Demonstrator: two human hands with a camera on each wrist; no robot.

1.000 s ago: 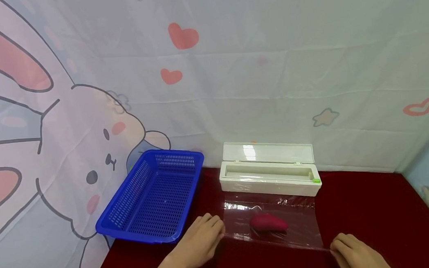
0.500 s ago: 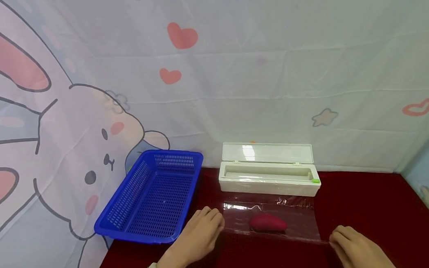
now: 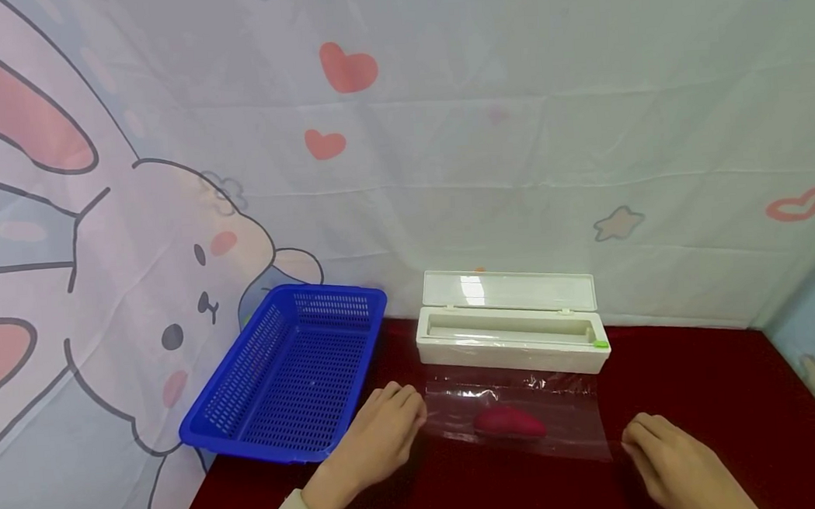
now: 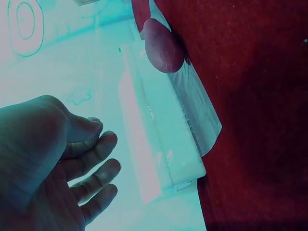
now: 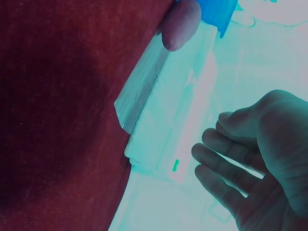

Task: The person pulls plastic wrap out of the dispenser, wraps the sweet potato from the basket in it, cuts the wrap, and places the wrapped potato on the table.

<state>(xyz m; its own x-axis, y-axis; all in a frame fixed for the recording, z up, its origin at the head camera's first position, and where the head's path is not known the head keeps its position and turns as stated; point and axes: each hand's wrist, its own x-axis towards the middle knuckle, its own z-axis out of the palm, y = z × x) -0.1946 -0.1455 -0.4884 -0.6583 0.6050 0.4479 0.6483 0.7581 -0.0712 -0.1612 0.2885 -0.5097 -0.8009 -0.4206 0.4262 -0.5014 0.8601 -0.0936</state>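
Observation:
A purple-red sweet potato lies on a sheet of clear cling film, spread flat in front of a white cling film dispenser. My left hand is beside the film's left edge, fingers loosely bent. Off the film's near right corner is my right hand, also with relaxed fingers. In the left wrist view, the thumb and fingers have nothing between them, and the film corner lies well away. The right wrist view likewise shows bare fingers apart from the film.
The dispenser's clear lid stands raised at the back, with a small green slider at its right end. A blue perforated basket sits on the left. Dark red cloth covers the table, and a printed curtain hangs behind.
The film's front edge, earlier stretched between both hands, has been let go and now lies flat. Both hands have shifted slightly forward, and a small gap shows beside the right hand.

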